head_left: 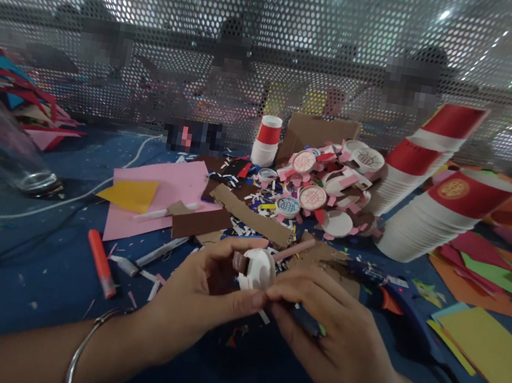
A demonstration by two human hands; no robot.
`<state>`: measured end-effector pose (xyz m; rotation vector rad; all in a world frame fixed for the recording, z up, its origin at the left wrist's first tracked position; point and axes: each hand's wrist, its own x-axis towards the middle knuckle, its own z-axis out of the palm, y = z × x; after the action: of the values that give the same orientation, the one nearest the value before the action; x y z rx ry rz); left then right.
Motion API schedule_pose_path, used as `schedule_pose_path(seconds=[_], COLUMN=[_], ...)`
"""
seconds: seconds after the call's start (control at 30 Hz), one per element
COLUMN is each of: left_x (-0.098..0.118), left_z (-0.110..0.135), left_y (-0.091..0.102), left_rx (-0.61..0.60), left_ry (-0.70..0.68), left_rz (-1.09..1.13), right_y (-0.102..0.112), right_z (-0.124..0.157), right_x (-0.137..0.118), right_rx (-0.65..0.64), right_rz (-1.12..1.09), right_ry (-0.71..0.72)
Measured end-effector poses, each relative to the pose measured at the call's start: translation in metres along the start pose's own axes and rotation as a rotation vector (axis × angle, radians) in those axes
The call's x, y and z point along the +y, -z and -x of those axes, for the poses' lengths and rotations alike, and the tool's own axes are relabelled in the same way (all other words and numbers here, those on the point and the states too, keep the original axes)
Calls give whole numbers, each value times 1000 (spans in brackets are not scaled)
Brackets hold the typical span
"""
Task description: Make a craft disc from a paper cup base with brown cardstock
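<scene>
Near the middle of the table, my left hand (201, 293) holds a small white cut-off paper-cup bottom (258, 273) between thumb and fingers. A dark brownish tab shows at its left side. My right hand (335, 333) pinches its lower right edge, fingertips close to my left thumb. Whatever lies between the right fingertips is hidden. A pink paper strip (295, 249) juts out just beyond the hands. Behind them lies a heap of similar cup bottoms (312, 197) with pink paper tabs, several bearing red or blue drawn grid patterns.
Stacked red-and-white paper cups (446, 215) lean at right; a shorter stack (266, 141) stands behind. A dark blue glue gun (415, 320) with a cord lies right. Leftward are a red marker (101, 263), pink paper (135, 218) and a tilted clear glass (15, 147). People sit behind perforated metal.
</scene>
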<state>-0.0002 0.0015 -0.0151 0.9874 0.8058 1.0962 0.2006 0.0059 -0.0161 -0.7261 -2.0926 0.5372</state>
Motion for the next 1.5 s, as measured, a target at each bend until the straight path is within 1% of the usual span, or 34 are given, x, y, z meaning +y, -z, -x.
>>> schedule_pose_path(seconds=[0.17, 0.37, 0.53, 0.67, 0.87, 0.97, 1.07, 1.27, 1.37, 1.5], left_x=[-2, -1, -1, 1, 4, 3, 3, 6, 6, 6], left_z=[-2, -4, -5, -5, -5, -4, -2, -2, -3, -3], left_y=[4, 4, 4, 4, 6, 8, 9, 8, 8, 7], left_rx=[53, 60, 72, 95, 74, 55, 50, 32, 10, -17], left_ry=[37, 41, 53, 65, -27, -62, -88, -142, -167, -191], left_rz=[-67, -103, -111, -178, -352, -420, -527, -685, -720, -829], right_y=[3, 3, 2, 3, 3, 2, 2, 3, 2, 2], right_z=[-3, -5, -2, -1, -2, -2, -2, 0, 0, -2], right_x=[3, 8, 8, 7, 10, 13, 13, 8, 8, 8], right_rx=[87, 83, 114, 122, 95, 49, 44, 105, 99, 58], right_rz=[63, 43, 15, 15, 49, 31, 13, 31, 24, 12], right_ry=[-60, -126, -140, -158, -194, -219, -244, -178, -184, -179])
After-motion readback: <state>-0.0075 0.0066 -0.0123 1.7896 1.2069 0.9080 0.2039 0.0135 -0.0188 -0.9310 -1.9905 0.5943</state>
